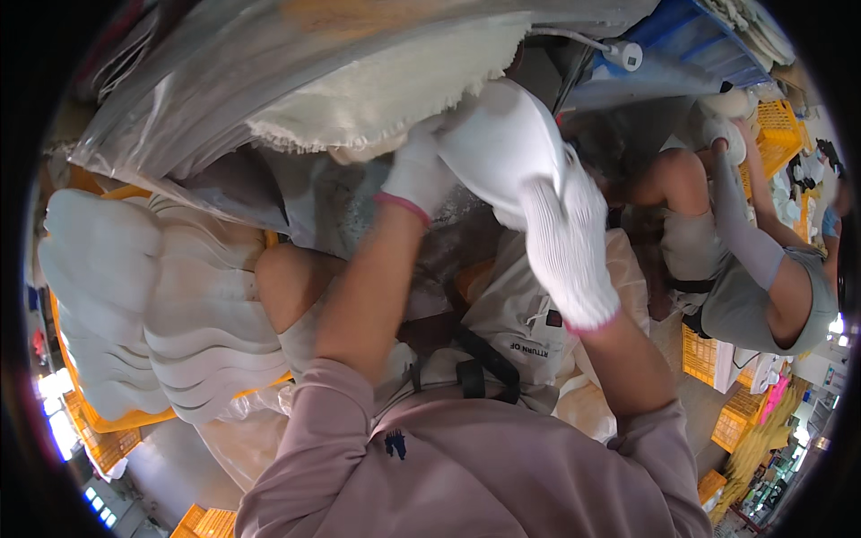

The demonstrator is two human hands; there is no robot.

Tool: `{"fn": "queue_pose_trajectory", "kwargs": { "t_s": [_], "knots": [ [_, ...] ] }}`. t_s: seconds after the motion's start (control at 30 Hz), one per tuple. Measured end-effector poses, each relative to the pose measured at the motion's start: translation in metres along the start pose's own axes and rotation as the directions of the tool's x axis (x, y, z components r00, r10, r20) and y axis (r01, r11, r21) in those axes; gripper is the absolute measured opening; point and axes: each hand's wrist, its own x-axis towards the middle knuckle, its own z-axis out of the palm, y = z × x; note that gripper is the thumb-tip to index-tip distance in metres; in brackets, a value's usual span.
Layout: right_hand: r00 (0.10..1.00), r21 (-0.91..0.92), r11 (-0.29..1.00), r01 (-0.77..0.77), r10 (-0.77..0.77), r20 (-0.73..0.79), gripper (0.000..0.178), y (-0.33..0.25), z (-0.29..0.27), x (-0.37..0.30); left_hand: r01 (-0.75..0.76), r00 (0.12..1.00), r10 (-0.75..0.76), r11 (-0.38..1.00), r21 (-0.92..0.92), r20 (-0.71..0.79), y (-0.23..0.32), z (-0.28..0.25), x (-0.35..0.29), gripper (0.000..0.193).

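Note:
A smooth white piece with a curved rim, like a shallow bowl, is held up in front of me between both hands. My left hand, in a white knit glove with a pink cuff, grips its left side; the hand is somewhat blurred and its fingertips are hidden. My right hand, gloved alike, is closed on the piece's right lower edge. The piece's upper left edge is at the frayed rim of a large cream cloth wheel; whether they touch I cannot tell.
Plastic-like grey sheeting hoods the wheel. Stacked wavy white pieces fill an orange crate at my left. A lamp-like white fitting hangs at upper right. Another person sits at right, handling a white piece; yellow crates stand beyond.

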Motion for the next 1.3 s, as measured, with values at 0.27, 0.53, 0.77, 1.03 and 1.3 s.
{"fn": "queue_pose_trajectory", "kwargs": {
  "t_s": [0.27,0.53,0.77,1.03,1.3],
  "knots": [
    [0.918,0.374,0.84,-0.392,0.331,0.219,0.021,0.052,0.064,0.069,0.085,0.967,0.232,0.1,0.991,-0.106,0.08,-0.074,-0.093,0.055],
    [0.862,0.113,0.902,-0.417,0.352,0.366,0.062,0.01,0.046,0.052,-0.101,0.978,0.205,0.66,0.745,-0.049,-0.009,-0.002,-0.11,0.035],
    [0.934,0.162,0.927,-0.338,0.352,-0.064,0.077,0.007,0.002,-0.001,-0.265,0.904,0.362,0.891,0.369,-0.227,-0.051,0.067,-0.047,0.053],
    [0.961,0.196,0.949,-0.247,0.265,-0.072,0.055,0.051,0.065,0.06,0.034,0.9,0.362,0.496,0.868,-0.242,0.039,-0.033,-0.016,0.07],
    [0.867,0.578,0.664,-0.475,0.466,0.177,0.048,0.053,0.081,0.082,0.035,0.994,0.084,0.334,0.942,-0.067,0.019,-0.006,-0.119,0.029]
  ]
}}
